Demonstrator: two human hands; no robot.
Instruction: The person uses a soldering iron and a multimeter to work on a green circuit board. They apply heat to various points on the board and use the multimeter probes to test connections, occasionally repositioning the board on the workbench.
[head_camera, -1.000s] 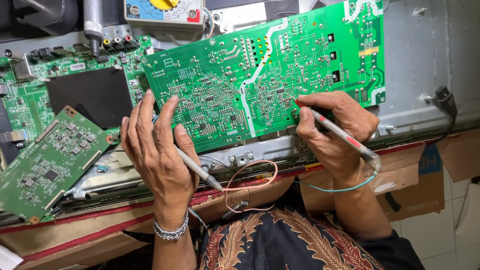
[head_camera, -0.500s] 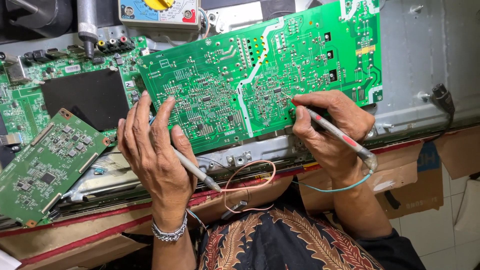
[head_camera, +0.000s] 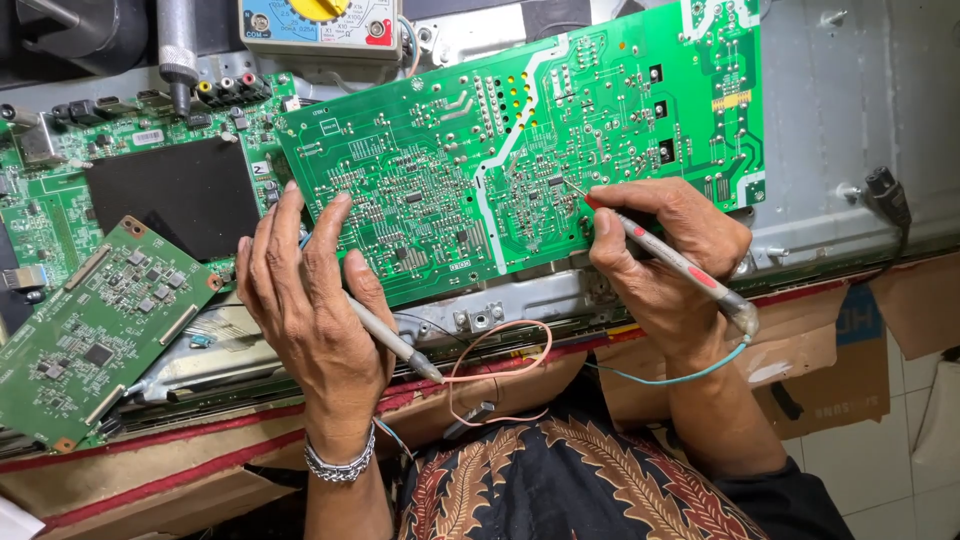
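Small board: At the far left we saw a small green circuit board (head_camera: 95, 325) lying tilted on the worktop (head_camera: 200, 460), just beside a larger green board with a black panel (head_camera: 170, 195).
Left hand: Our left hand (head_camera: 310, 300) lay with its fingers spread flat across the lower left edge of the large green circuit board (head_camera: 520, 150). Its grip pinched a grey test probe (head_camera: 385, 335) that ran under the fingers; the probe's tip was hidden beneath them, and its rear end pointed down to the right.
Bracelet: A metal bracelet (head_camera: 340, 465) sat on the left wrist.
Pink lead: A pink wire (head_camera: 495, 370) looped from the rear end of the grey probe over the metal frame.
Meter: At the top edge, a meter with a yellow dial (head_camera: 320, 25) stood just above the large board.
Large board: It lay solder side up, tilted, between our two hands.
Right hand: Our right hand (head_camera: 665, 255) rested on the lower right part of the large board. Its grip was pressed around a red-tipped probe (head_camera: 665, 255), held like a pen, the tip touching the board near its middle.
Blue lead: A teal wire (head_camera: 680, 378) ran from that probe's rear end.
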